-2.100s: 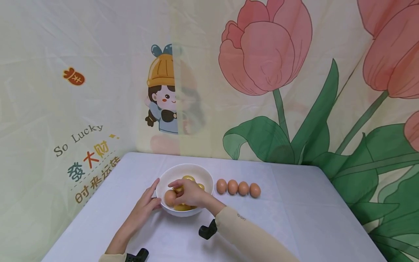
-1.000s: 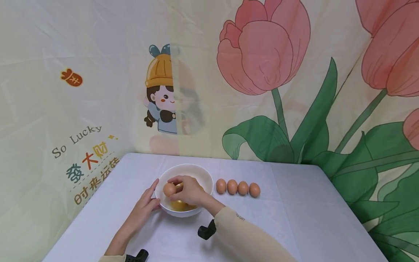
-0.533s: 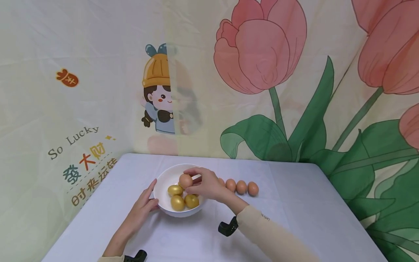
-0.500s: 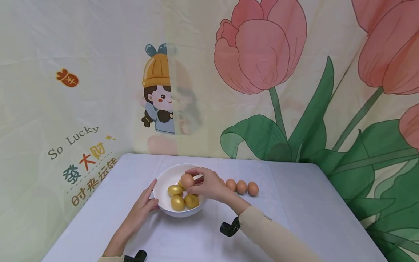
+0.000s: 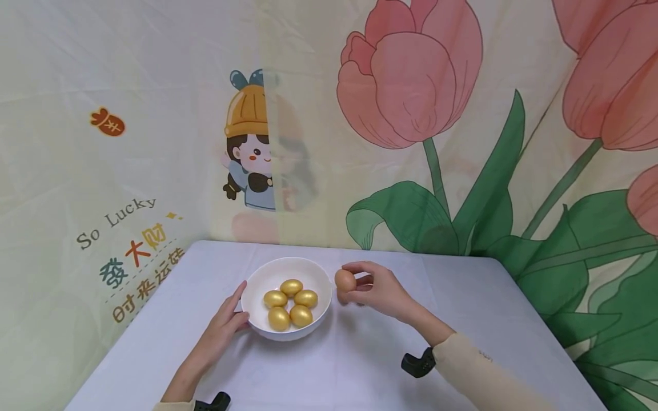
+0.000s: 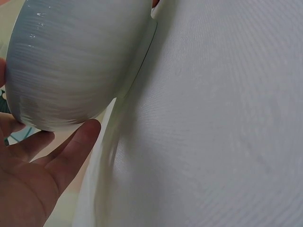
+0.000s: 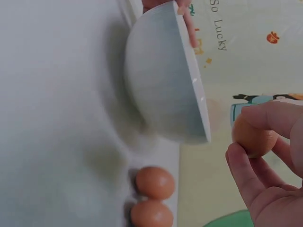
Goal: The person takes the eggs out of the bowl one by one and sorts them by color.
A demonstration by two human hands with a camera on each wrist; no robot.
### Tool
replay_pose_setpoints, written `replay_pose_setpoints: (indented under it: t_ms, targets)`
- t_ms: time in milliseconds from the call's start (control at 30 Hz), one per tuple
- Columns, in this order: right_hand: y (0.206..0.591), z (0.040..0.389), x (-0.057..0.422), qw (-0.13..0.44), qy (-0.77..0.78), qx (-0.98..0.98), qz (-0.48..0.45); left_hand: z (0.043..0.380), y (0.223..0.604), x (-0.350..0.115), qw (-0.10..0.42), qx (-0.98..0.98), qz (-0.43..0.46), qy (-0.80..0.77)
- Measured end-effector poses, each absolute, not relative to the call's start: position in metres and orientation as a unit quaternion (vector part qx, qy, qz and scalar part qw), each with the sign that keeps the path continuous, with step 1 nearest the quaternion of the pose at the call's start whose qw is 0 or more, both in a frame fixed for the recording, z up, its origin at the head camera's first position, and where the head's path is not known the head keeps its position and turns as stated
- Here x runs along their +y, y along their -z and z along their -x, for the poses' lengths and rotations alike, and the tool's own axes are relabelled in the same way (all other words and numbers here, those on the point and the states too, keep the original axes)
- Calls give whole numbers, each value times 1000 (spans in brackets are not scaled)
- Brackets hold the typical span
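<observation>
My right hand [image 5: 377, 288] pinches a brown egg [image 5: 345, 281] between thumb and fingers, just right of the white bowl's [image 5: 257, 279] rim. The right wrist view shows this held egg [image 7: 255, 137] up off the tablecloth. Several golden eggs [image 5: 291, 287] lie in a ring inside the bowl. My left hand [image 5: 225, 318] rests against the bowl's left side, fingers extended along the wall and thumb apart from them. From the left wrist, the bowl's outer wall [image 6: 75, 61] shows with the fingertips right at it.
Brown eggs stand on the table right of the bowl, mostly hidden behind my right hand in the head view; the right wrist view shows two, a nearer egg [image 7: 151, 215] and one beside it [image 7: 155, 183]. A white cloth [image 5: 462, 325] covers the table. A printed curtain [image 5: 319, 114] hangs behind.
My right hand has lifted the brown egg out of the bowl and carried it right, past the rim. The golden eggs are now uncovered. My left hand stays at the bowl.
</observation>
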State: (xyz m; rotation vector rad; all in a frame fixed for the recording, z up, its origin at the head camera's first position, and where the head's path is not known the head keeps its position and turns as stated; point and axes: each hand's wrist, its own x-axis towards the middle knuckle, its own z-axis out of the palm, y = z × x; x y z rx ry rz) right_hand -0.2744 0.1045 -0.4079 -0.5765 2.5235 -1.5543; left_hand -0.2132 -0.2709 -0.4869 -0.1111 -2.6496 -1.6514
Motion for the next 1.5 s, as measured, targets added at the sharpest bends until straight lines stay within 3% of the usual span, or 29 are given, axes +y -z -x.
replay_pose_setpoints:
  t_ms: [767,1500]
  targets:
    - [456,283,240,-53,443,887,116,212,488,-273,10,-847,35,530]
    - [502,298,249,-52,379,920,85,213,490,-272,9,-842,37,539]
